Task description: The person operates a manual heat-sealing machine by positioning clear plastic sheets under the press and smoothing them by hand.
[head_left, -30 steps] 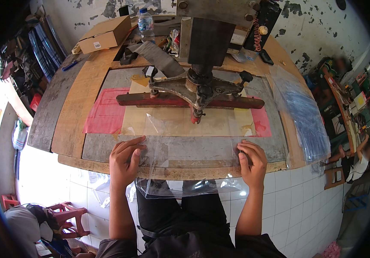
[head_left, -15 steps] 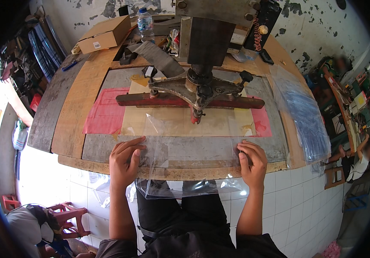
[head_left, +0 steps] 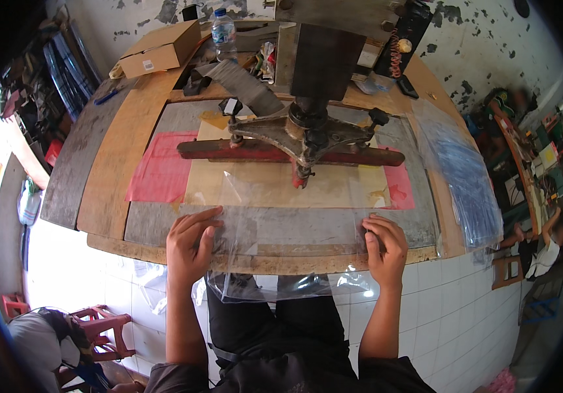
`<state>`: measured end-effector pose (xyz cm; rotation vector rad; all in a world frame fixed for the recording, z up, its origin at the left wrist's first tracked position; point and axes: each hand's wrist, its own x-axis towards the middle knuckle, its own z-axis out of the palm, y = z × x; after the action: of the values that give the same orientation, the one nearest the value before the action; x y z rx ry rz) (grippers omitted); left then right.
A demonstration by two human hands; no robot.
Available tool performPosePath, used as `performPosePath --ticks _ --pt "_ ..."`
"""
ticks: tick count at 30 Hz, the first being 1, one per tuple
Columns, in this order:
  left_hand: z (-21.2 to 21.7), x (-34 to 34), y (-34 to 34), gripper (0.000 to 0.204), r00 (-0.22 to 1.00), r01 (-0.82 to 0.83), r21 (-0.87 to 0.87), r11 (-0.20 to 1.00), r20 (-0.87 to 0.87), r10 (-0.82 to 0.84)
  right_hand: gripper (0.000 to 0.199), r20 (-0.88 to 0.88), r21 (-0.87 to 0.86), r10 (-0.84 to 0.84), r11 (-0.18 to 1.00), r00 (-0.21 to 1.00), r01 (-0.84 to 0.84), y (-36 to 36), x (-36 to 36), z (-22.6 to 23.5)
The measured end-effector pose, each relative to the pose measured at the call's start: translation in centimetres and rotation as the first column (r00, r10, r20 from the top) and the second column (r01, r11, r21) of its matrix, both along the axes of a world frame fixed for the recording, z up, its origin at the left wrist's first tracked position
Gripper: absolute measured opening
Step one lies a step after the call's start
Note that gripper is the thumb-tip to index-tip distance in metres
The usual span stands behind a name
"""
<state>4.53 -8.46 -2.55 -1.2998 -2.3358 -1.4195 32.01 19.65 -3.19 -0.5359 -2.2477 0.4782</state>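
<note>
from the head camera, a clear plastic sheet (head_left: 294, 229) is seen laid between two bare hands at a tabletop (head_left: 108, 170), its far end spread over a pale yellow board (head_left: 203, 185) and its near end hung over the front edge, above the lap. the left hand (head_left: 191, 245) is held beside the sheet's left side, fingers extended and thumb kept apart; the right hand (head_left: 386, 249) is held by the opposite side, fingers bent, thumb likewise parted from the forefinger. whether either edge is touched cannot be told.

the sheet could be pulled askew, it is judged, by the weight of its unsupported end, or creased if its sides were moved unevenly. fingers could be pinched were they slid beneath the red bar (head_left: 203, 150) of the press (head_left: 326, 62) as it was lowered; both are placed well apart from it now.

the sheet is glossy, see-through and apparently thin, marked by bright glare at its drooping end and by diagonal fold-like lines along its left side.
</note>
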Motion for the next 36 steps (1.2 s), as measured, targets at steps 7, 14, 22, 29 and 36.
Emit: performPosePath --ticks 7,14,22,29,36 --pt "0.1 -0.1 -0.1 0.031 0.999 0.027 -0.017 0.999 0.027 -0.026 0.015 -0.016 -0.01 -0.011 1.0 1.0 0.011 0.0 0.0 -0.1" --pt "0.0 0.0 -0.5 0.03 1.0 0.016 0.02 1.0 0.006 -0.016 0.016 -0.018 -0.028 -0.004 1.0 1.0 0.003 -0.1 -0.1 -0.1" --pt "-0.1 -0.1 -0.9 0.023 0.999 0.046 0.038 0.998 0.013 -0.046 0.04 0.213 -0.08 -0.088 0.991 0.973 0.107 0.3 -0.1 0.3" --pt "-1.5 0.1 -1.2 0.016 0.999 0.036 0.08 0.996 -0.001 -0.036 0.053 0.336 0.0 -0.162 0.985 0.928 0.172 1.5 -1.9 -0.1" --pt "-1.7 0.3 -1.0 0.023 0.997 -0.053 0.057 0.997 -0.055 0.056 0.047 0.268 -0.016 -0.177 0.982 0.947 0.188 3.5 -4.0 -1.8"
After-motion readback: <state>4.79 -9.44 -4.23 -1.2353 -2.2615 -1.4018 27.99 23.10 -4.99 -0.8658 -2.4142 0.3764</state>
